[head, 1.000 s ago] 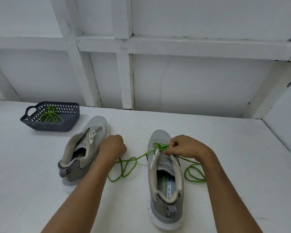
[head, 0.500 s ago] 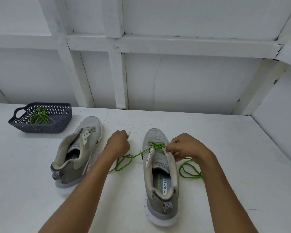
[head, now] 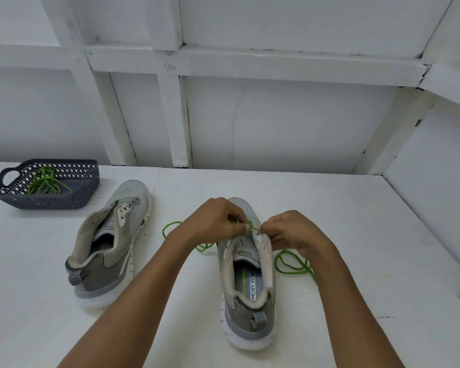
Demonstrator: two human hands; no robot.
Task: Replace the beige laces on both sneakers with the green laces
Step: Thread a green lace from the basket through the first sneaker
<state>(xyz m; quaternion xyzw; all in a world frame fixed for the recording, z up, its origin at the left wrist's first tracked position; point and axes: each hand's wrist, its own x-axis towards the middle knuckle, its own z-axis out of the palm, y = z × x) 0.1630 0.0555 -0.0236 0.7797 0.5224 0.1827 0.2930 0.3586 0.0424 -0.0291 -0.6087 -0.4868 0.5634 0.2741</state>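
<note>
Green lace [head: 251, 227] pinched between fingers of left hand [head: 210, 225] and right hand [head: 295, 232], above sneaker [head: 246, 313] eyelets

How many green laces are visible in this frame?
2. One green lace lies bundled in the dark basket, far left; it may hide another. The second lace is on the right-hand sneaker, pinched by the left hand and right hand, ends looping onto the table.

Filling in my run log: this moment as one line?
step: lacing near sneaker | left hand: pinches green lace | right hand: pinches same lace at eyelets | other sneaker: unlaced | basket: spare green lace inside
</note>
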